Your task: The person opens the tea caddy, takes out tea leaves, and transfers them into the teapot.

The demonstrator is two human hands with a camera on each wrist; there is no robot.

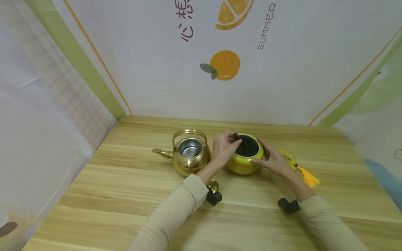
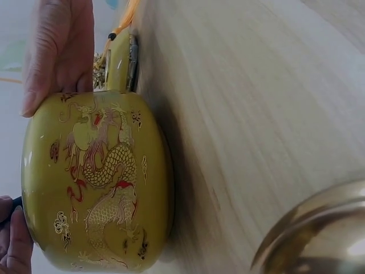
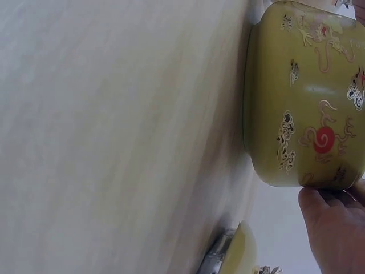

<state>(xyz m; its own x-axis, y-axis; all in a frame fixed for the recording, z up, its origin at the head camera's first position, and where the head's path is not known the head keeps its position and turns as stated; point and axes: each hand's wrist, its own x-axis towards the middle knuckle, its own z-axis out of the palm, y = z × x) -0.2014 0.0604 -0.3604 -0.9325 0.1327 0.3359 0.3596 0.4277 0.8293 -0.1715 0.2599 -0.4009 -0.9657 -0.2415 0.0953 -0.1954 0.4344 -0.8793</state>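
A yellow jar [image 1: 243, 165] with a dragon pattern stands upright on the table, dark inside. My right hand [image 1: 272, 159] grips its right side near the rim, thumb in front and fingers behind. At the left part of the opening, my left hand [image 1: 223, 148] pinches a small black thing [image 1: 235, 136] whose kind is mostly hidden by the fingers. To the left stands a gold teapot [image 1: 190, 166], uncovered, its handle up. The metal strainer [image 1: 190, 151] in its mouth holds a few dark bits, which look like tea leaves.
Right of the jar lies its yellow lid [image 1: 287, 158] with an orange tassel [image 1: 309, 177]. A gold lid [image 1: 214, 184] sits in front of the teapot, partly behind the left wrist's black camera [image 1: 215, 197]. A printed cloth wall [image 1: 267, 94] rises behind the wooden table [image 1: 125, 195].
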